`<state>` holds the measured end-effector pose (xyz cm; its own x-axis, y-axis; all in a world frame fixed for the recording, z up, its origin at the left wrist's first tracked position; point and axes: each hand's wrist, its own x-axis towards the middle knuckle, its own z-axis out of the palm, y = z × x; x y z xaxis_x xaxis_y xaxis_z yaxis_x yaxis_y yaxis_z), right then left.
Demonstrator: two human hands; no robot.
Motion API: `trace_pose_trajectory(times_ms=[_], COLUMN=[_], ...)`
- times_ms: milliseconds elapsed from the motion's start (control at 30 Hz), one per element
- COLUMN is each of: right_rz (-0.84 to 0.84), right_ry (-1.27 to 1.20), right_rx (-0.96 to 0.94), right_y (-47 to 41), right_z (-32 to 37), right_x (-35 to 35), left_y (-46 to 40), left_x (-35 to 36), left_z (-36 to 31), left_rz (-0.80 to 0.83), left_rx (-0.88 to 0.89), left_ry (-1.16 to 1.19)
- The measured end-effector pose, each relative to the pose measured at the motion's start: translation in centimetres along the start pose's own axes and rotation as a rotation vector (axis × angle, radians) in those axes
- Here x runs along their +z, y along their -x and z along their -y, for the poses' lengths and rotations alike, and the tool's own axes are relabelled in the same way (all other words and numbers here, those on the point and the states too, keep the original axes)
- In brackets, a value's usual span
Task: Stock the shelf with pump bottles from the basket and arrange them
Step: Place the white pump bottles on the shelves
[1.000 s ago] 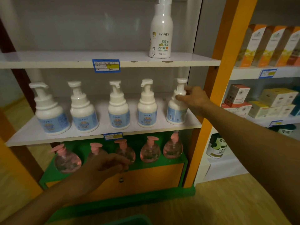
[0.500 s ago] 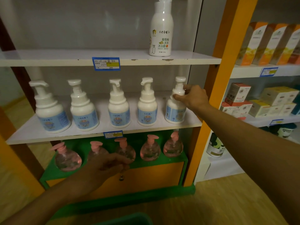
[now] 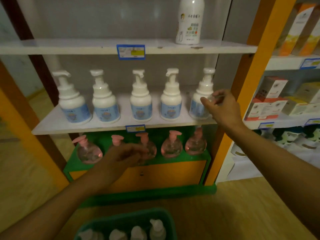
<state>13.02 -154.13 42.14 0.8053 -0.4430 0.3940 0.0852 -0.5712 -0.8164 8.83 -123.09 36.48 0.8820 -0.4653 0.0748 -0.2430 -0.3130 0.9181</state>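
Several white pump bottles with blue labels stand in a row on the middle white shelf [image 3: 52, 129]. My right hand [image 3: 220, 108] hovers open just in front of the rightmost white bottle [image 3: 200, 99], fingers spread and off it. My left hand [image 3: 121, 158] hangs low before the pink pump bottles [image 3: 171, 146] on the green bottom shelf, fingers loosely curled and empty. A green basket [image 3: 166, 217] at the bottom of the view holds several more white pump bottles [image 3: 156, 229].
A tall white bottle [image 3: 189, 21] stands alone on the top shelf. An orange upright [image 3: 249, 80] borders the shelf on the right. Boxed goods [image 3: 270, 97] fill the neighbouring shelves beyond it. The floor is wooden.
My right hand has let go of the rightmost white bottle's pump and drawn back and down. The view has tilted down, bringing the basket into sight.
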Motion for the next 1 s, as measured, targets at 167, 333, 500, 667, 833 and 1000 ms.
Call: trace_pose_trajectory(times_ms=[167,333,500,667,833,1000], right_rz=[0.412,0.712,0.903,1.112,1.017,0.938], right_ry=[-0.025,0.044,0.156,0.274,0.240,0.203], right_rx=[-0.015,0.089,0.299,0.420,0.447,0.379], right_y=[8.6,16.6,22.4,26.9,28.4,28.6], right_z=[-1.7,-6.1,-13.1,-18.0,-19.6,-18.9], right_x=[5.1,10.6,14.0,15.4,17.7,17.5], left_y=[1.9,4.9,7.7,7.7,6.0,5.1], left_x=[0.2,1.8,5.7,7.8,8.8,9.9], left_z=[2.2,10.2,18.4,23.7,26.6,26.0], left_rz=[-0.063,-0.014,0.254,0.409,0.503,0.479], left_rx=[-0.055,-0.262,-0.371,-0.394,-0.399,-0.475], left_ry=[0.006,0.049,-0.174,-0.436,-0.641,-0.606])
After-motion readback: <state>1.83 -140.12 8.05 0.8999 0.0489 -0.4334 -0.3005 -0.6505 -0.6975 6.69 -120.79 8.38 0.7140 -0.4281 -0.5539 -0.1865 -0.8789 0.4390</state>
